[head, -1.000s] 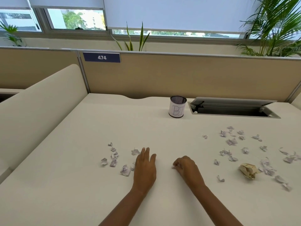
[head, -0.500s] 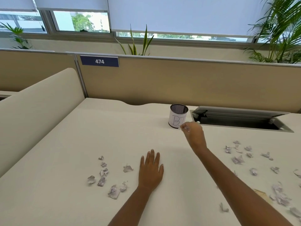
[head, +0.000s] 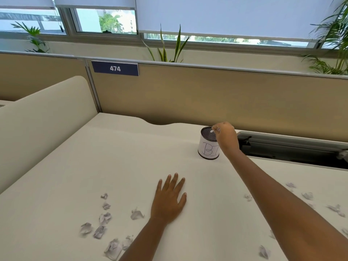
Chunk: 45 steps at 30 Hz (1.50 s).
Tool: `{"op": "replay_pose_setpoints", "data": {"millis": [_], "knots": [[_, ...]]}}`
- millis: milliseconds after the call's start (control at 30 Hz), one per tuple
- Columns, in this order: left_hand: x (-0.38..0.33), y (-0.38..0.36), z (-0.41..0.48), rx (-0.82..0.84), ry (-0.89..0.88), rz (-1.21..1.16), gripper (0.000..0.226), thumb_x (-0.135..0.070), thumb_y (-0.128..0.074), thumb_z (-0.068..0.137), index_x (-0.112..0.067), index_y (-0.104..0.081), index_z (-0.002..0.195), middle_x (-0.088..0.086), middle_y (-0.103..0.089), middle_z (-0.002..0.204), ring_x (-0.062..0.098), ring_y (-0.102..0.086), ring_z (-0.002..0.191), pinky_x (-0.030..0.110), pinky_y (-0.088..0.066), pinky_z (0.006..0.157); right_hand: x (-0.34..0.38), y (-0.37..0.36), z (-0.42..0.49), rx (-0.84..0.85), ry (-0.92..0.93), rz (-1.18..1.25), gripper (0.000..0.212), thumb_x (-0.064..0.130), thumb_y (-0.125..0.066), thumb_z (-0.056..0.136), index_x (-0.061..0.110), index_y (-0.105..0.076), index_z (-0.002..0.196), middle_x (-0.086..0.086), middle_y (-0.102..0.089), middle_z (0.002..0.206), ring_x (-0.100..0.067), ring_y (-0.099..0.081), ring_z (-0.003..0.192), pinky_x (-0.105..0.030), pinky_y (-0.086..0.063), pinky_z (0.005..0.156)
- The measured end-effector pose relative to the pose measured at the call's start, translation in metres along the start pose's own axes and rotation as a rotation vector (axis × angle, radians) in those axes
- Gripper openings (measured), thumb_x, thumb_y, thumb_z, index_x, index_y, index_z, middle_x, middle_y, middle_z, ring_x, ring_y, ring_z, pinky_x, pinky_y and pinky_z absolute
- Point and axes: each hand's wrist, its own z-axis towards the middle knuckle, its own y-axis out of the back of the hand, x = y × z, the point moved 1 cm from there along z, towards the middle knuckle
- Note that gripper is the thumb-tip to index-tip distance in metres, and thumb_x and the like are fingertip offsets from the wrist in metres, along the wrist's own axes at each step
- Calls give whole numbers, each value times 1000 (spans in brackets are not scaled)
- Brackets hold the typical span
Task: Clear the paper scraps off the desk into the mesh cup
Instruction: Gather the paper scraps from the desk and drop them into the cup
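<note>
Here, a small white paper scrap is pinched between the fingertips of the right hand, held just above the open mouth of the black mesh cup wrapped in a white hand-lettered paper label. The cup stands directly beneath the pinch, on the cream desk, with a long dark cable tray slot just to its right. The left hand is laid flat on the desk, palm down and fingers spread, holding nothing. Well behind the pinch, crumpled greyish paper scraps are scattered beside the left hand, and more scraps are seen beyond the right forearm.
</note>
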Motion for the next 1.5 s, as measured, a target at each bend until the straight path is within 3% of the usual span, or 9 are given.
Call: {"op": "replay_pose_setpoints", "data": {"millis": [100, 167, 267, 367, 433, 633, 1133, 1300, 1500], "knots": [[1, 1, 3, 23, 10, 14, 54, -42, -28, 98, -32, -13, 149, -7, -5, 160, 16, -3, 149, 42, 3, 122, -2, -9, 7, 102, -34, -26, 25, -5, -52, 84, 0, -64, 104, -23, -55, 117, -38, -55, 102, -38, -44, 83], [-3, 8, -1, -21, -27, 46, 52, -42, -47, 92, -31, -39, 142, -4, -32, 154, 18, -32, 142, 45, -25, 117, -3, -11, 4, 94, -48, 21, 29, -8, -53, 82, 0, -63, 108, -21, -51, 125, -37, -52, 109, -38, -42, 87], [-9, 16, -5, -86, -53, 114, 47, -39, -79, 65, -26, -71, 110, -3, -70, 119, 14, -69, 106, 39, -58, 80, 0, -10, -9, 9, 6, 63, 29, -12, -50, 82, -2, -63, 107, -21, -50, 124, -36, -51, 110, -34, -40, 89], [-10, 17, -3, 5, -23, -25, 49, -29, -52, 93, -19, -44, 140, 6, -38, 151, 21, -38, 140, 35, -31, 115, 7, -11, -37, -47, 47, 159, 26, -13, -48, 81, -4, -65, 100, -23, -54, 112, -35, -54, 103, -21, -36, 80], [-8, 20, 1, 133, 2, -40, 49, -24, -31, 101, -19, -23, 149, 2, -12, 160, 17, -13, 148, 31, -12, 121, 14, -17, -65, -25, 38, 235, 22, -10, -51, 82, -2, -66, 96, -23, -56, 105, -31, -58, 94, -21, -37, 76], [3, 48, -1, 97, -4, 16, 44, -10, -33, 98, -12, -36, 141, 4, -32, 152, 16, -18, 146, 28, -22, 116, 45, -53, -153, 248, 0, 397, 17, 1, -57, 86, 4, -66, 100, -18, -60, 105, -16, -56, 79, -22, -43, 76], [103, 114, -57, 321, 406, 109, 55, -22, -48, 95, -11, -24, 144, 15, -31, 147, 30, -30, 137, 38, -36, 109, 118, -81, -228, 954, 276, 176, 68, 39, -65, 81, 23, -33, 139, -7, -26, 150, -23, -28, 135, -37, -27, 112], [114, 114, -69, 370, 488, -25, 72, -28, -63, 87, -11, -23, 144, 18, -30, 144, 31, -34, 135, 36, -38, 108, 126, -83, -244, 932, 408, 46, 62, 30, -67, 81, 26, -39, 135, -7, -28, 149, -24, -26, 135, -38, -31, 108], [114, 109, -73, 223, 492, -39, 45, -11, -55, 91, -8, -43, 134, 17, -37, 136, 29, -42, 126, 34, -44, 103, 124, -82, -252, 735, 516, -74, 30, 10, -50, 90, 16, -55, 118, -10, -47, 132, -25, -41, 122, -38, -47, 89]]}}
